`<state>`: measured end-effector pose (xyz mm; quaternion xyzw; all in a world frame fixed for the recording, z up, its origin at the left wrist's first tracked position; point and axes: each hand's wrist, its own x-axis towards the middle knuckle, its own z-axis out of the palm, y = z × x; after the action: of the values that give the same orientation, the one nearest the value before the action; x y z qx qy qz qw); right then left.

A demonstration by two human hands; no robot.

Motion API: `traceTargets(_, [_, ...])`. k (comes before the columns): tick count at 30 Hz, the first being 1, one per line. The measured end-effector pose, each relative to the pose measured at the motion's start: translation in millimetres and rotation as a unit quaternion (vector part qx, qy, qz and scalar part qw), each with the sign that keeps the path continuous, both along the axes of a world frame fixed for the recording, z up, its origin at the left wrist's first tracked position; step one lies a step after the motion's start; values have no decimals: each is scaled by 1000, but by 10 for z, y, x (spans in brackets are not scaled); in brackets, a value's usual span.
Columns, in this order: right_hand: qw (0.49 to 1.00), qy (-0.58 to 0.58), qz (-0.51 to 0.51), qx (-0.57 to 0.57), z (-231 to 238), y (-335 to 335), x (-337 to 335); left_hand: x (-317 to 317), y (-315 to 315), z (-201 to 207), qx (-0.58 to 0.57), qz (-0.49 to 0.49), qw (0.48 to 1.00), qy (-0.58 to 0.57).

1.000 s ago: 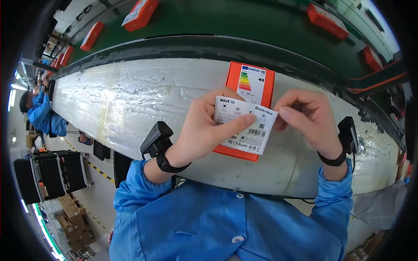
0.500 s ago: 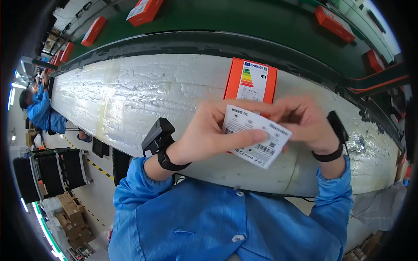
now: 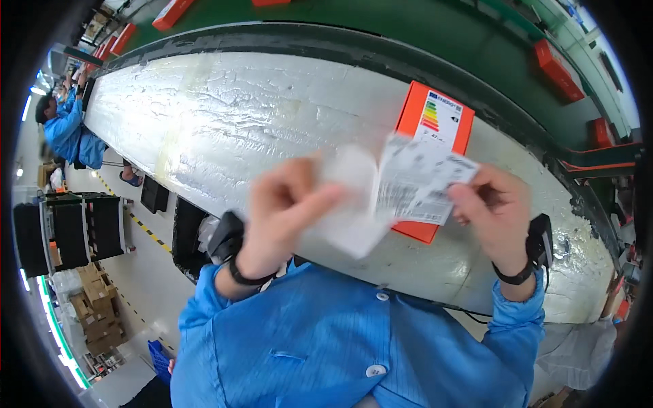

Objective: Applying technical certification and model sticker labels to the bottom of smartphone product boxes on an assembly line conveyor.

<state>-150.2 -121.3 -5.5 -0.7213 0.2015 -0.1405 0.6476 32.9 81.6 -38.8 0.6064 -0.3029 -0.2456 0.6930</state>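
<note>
In my right hand [image 3: 495,207] a white printed label [image 3: 416,185] is pinched at its right edge between thumb and fingers. My left hand [image 3: 280,207], blurred by motion, grips a blank whitish sheet [image 3: 354,204], which looks like the label's backing paper. The sheet stands at the label's left edge; whether the two still touch, I cannot tell. Behind the label lies an orange-red box [image 3: 469,122] with a coloured energy sticker [image 3: 439,117] on its top. The label hides part of the box.
The box lies on a long worktop [image 3: 238,115] covered in silvery, wrinkled film. Beyond its far edge runs a green conveyor [image 3: 408,27] carrying more orange boxes [image 3: 559,70]. Another person [image 3: 66,132] in blue is at the far left. A black bin [image 3: 189,231] stands by the worktop's near left edge.
My left hand has moved left, drawing the blank sheet away from the label's back. The label stays in my right hand. In the picture, the box has shifted right as the view turned.
</note>
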Motion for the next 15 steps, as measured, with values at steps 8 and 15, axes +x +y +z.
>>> traceTargets(8, [889,-41,32,-455,-214,256,-160,514,1742,-635,237,495,811,-203])
traceTargets(15, [919,-48,-2,-392,-78,130,-301,252,625,-229,117,248,888,-369])
